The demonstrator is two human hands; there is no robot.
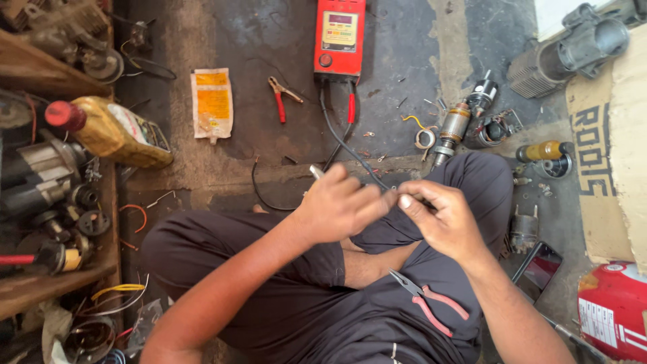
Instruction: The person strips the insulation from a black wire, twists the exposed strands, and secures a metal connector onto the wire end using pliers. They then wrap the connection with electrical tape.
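A dark, stained concrete floor [269, 40] strewn with workshop parts

A red meter box [340, 37] lies at the top, a red-handled pair of pliers [283, 96] beside its black cable [337, 135]; a flat yellow-and-white packet [212, 103] lies to the left; a motor armature [455, 128] and small metal parts lie to the right; a sheet of cardboard [620, 155] covers the right edge; a dark phone [539, 268] lies below it.

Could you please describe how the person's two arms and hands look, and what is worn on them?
Both forearms are bare up to where the picture ends; no sleeve shows. The left hand and the right hand wear no gloves, and I see no ring, watch or bracelet. The visible fingernails are short, and the finger surfaces look a little smudged. Below the arms are dark grey trousers.
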